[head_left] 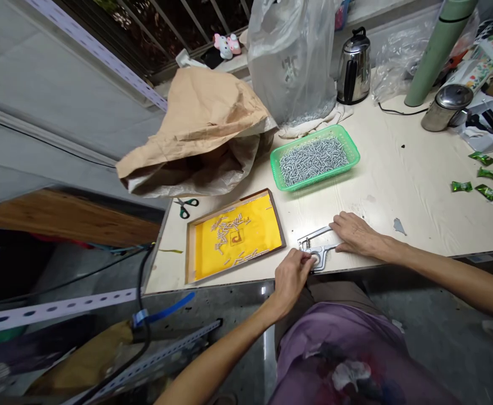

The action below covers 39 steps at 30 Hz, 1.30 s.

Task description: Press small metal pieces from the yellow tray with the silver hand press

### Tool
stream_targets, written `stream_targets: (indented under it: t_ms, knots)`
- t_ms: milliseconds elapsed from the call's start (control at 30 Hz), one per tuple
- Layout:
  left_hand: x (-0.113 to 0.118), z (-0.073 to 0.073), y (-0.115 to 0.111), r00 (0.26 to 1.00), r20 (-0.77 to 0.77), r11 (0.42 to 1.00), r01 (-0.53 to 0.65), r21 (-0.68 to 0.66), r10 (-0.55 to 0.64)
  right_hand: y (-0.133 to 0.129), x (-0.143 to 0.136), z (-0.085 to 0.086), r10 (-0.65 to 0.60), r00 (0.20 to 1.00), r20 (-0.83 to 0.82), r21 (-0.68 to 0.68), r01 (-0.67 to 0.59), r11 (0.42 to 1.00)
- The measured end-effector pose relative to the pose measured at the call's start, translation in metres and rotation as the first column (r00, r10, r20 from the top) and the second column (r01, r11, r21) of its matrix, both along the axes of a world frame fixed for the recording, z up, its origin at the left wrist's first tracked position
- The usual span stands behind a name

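A flat, silvery metal tool with two long arms and a small coil spring (316,246) lies at the table's front edge. My right hand (356,235) is closed on the ends of its arms, from the right. At the tool's near left end, my left hand (290,278) pinches with thumb and forefinger beside a round part; whatever lies between the fingertips is too small to name. Left of the hands sits a shallow tray with a yellow lining (204,256), holding scattered small metal pins (228,229). A green plastic basket (358,154) full of similar short metal pieces (313,160) stands behind the tool.
A crumpled brown paper bag (212,112) and green-handled scissors (185,207) are at the left. Behind the basket stand a clear plastic bag (292,62) and a steel kettle (354,67). Green-wrapped sweets (487,192), a steel mug (446,108) and a green cylinder (438,56) are at right.
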<state>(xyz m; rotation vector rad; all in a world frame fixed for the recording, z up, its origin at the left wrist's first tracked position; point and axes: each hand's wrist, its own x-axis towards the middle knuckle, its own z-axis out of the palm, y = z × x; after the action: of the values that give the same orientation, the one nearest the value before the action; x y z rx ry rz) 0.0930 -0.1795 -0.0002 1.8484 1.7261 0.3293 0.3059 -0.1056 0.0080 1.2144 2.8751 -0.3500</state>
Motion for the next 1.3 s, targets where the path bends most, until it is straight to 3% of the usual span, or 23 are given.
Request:
stream_targets:
  t_ms: [67,133,233,333,600,767,933,1033,1133,1300]
  knots:
    - [0.011,0.0,0.008,0.98,-0.105,0.971,0.182,0.154,-0.167,-0.003,-0.001,0.001,-0.021,1.0,-0.011,0.004,0.021,1.0]
    - [0.023,-0.003,0.02,0.934,-0.185,0.918,0.341,0.203,-0.306,-0.006,0.0,0.002,-0.035,0.999,-0.004,-0.01,0.035,0.999]
    - [0.033,-0.007,0.039,0.864,-0.244,0.857,0.486,0.17,-0.441,-0.008,0.004,0.004,-0.041,0.999,0.017,-0.043,0.041,0.998]
    - [0.034,-0.008,0.051,0.823,-0.255,0.828,0.547,0.121,-0.507,-0.008,0.009,0.006,-0.059,0.998,0.034,-0.042,0.06,0.997]
    - [0.039,-0.002,0.066,0.749,-0.245,0.756,0.649,0.086,-0.615,-0.008,0.01,0.006,-0.062,0.995,0.075,-0.009,0.062,0.998]
    - [0.044,-0.007,0.06,0.768,-0.287,0.788,0.613,0.067,-0.573,-0.01,0.011,-0.007,-0.018,1.0,0.0,-0.054,0.018,0.998]
    - [0.044,-0.013,0.054,0.797,-0.282,0.808,0.579,0.107,-0.534,-0.014,0.013,-0.006,-0.086,0.995,-0.042,0.004,0.086,0.996]
    - [0.043,-0.023,0.039,0.846,-0.259,0.822,0.522,0.228,-0.466,-0.007,0.021,0.002,-0.063,0.994,-0.084,-0.047,0.059,0.997]
    - [0.044,-0.037,0.013,0.867,-0.22,0.793,0.498,0.351,-0.447,0.007,0.03,0.006,0.031,0.996,-0.088,-0.139,-0.043,0.989]
    - [0.053,-0.049,-0.017,0.84,-0.14,0.752,0.533,0.388,-0.524,0.032,0.02,0.003,-0.069,0.997,0.027,-0.061,0.071,0.996]
